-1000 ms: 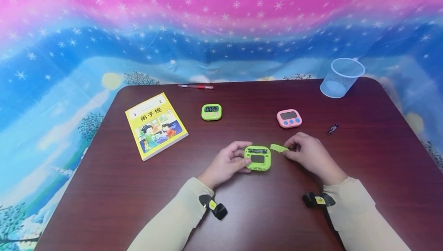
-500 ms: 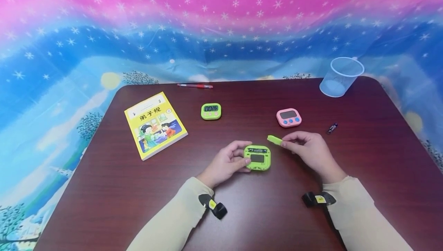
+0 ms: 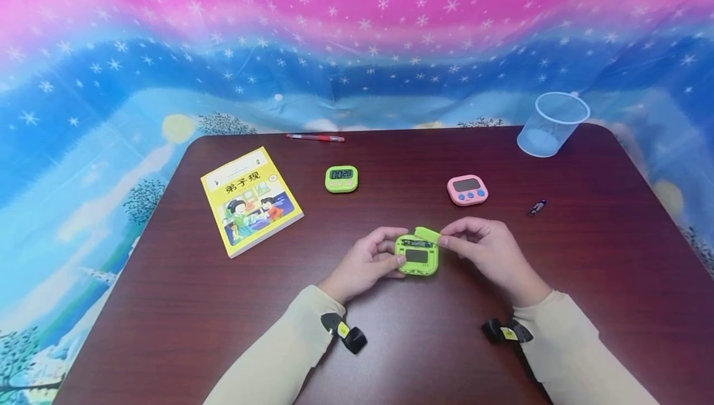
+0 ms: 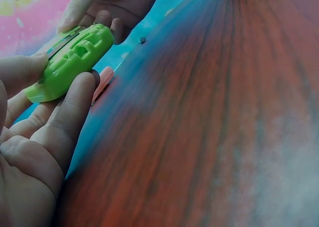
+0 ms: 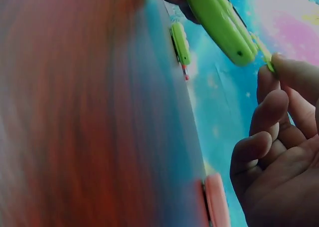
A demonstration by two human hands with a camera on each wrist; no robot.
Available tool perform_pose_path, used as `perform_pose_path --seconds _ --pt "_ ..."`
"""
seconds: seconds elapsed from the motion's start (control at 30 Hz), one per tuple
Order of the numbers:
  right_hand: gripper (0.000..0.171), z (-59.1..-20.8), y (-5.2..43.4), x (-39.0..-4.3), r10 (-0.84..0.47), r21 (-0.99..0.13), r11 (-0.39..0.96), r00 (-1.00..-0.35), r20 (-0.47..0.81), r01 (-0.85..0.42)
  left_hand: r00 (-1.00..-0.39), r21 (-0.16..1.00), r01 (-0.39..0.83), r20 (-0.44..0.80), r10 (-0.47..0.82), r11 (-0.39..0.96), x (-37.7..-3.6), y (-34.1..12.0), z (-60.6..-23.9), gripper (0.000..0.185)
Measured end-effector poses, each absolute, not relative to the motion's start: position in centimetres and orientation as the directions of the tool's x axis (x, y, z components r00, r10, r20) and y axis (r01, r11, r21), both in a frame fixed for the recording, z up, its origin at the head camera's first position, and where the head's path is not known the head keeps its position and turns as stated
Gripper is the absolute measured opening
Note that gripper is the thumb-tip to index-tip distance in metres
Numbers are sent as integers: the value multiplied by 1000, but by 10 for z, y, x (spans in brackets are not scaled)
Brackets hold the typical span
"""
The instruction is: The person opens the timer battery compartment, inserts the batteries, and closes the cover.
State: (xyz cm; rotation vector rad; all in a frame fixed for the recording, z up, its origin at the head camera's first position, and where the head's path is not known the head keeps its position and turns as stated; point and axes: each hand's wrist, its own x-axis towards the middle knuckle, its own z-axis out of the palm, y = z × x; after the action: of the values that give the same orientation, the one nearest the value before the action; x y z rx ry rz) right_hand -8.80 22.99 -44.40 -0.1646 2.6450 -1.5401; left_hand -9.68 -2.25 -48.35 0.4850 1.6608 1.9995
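My left hand [image 3: 368, 262] grips a green digital timer [image 3: 417, 265] by its left side, back face up, thumb on top and fingers beneath. A battery [image 3: 415, 244] lies in the slot along the timer's upper edge. Between thumb and forefinger my right hand [image 3: 491, 253] pinches a thin green battery cover [image 3: 428, 235], tilted over that slot and overlapping its right part. In the right wrist view the cover [image 5: 265, 55] shows edge-on, close beside the timer's body [image 5: 219, 25]. The left wrist view shows the timer [image 4: 75, 62] raised between both hands.
Farther back are a second green timer [image 3: 341, 179] with a lit display and a pink timer [image 3: 467, 191]. A loose battery [image 3: 537, 208] lies to the right. A yellow book [image 3: 252, 203], a red pen [image 3: 315, 137] and a clear plastic cup [image 3: 549, 126] stand around the dark wooden table [image 3: 390, 349].
My right hand has brought the green cover leftward, from beside the timer to over its battery slot. The left hand and its timer have stayed nearly in place.
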Motion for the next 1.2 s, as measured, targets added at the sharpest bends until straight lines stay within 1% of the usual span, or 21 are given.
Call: perform_pose_path --seconds 0.23,0.5,0.67,0.8,0.9,0.97,1.1,1.2 --pt "11 -452 222 -88 -187 -872 479 -982 9 -99 -806 985 -131 -37 591 -116 -97 -23 -484 49" --pt "7 -457 214 -88 -134 -864 467 -981 139 -186 -802 986 -123 -32 597 -112 -99 -23 -483 50" --pt "7 -465 209 -87 -141 -883 424 -977 157 -203 -798 986 -128 -38 601 -108 -97 -23 -483 49" --pt "9 -468 209 -85 -147 -908 384 -982 121 -169 -797 986 -128 -35 604 -111 -94 -23 -482 48" --pt "15 -469 208 -84 -172 -931 347 -983 59 -117 -806 983 -135 -35 590 -127 -92 -22 -483 47" --pt "19 -469 207 -84 -198 -933 351 -980 6 -77 -815 980 -137 -30 579 -142 -92 -22 -484 47" --pt "35 -468 204 -82 -277 -957 287 -954 -113 30 -832 976 -126 -6 555 -178 -92 -21 -485 47" --pt "44 -467 198 -79 -294 -974 202 -943 -157 99 -840 974 -122 1 542 -190 -93 -19 -484 51"
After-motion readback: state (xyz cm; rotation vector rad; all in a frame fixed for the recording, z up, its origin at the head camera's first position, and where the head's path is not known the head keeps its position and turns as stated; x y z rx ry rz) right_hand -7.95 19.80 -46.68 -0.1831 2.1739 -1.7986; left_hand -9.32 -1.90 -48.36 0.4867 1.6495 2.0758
